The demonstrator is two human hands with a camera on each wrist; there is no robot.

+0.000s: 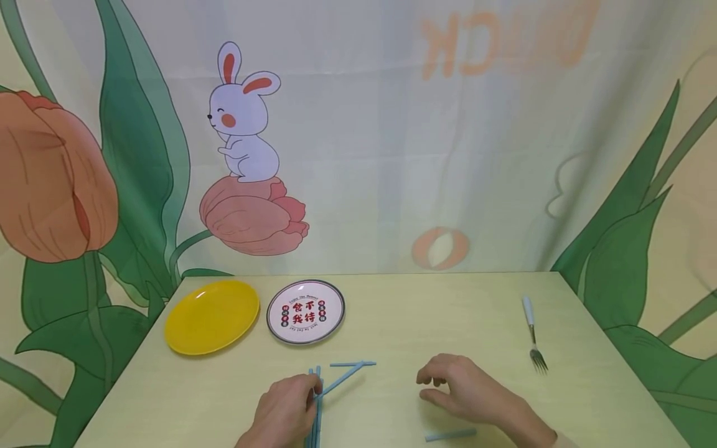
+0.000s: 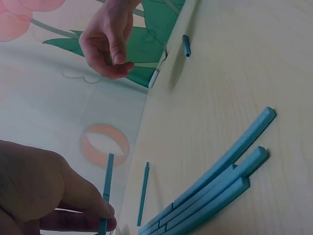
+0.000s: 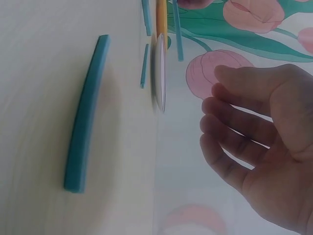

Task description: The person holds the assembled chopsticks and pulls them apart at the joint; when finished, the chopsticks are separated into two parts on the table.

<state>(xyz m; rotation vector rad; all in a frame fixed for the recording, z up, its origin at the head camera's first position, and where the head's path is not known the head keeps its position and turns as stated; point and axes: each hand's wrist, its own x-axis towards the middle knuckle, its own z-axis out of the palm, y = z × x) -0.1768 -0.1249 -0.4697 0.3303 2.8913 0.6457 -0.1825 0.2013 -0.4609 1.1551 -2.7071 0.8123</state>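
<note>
Pinching one blue stick (image 1: 343, 380) near one end in the left grip (image 1: 285, 407) over the desk (image 1: 392, 317), beside the grouped sticks (image 2: 215, 188), with the right grip (image 1: 462, 387) loosely curved and empty, so perhaps liable to let it pivot and knock them askew.

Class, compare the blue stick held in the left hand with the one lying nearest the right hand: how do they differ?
Support: the held stick is pinched by the left hand, while the loose stick lies on the table, touched by neither hand.
Pose: in the head view, the held stick slants up to the right; the loose stick runs nearly straight across.
Both are slim blue sticks.
</note>
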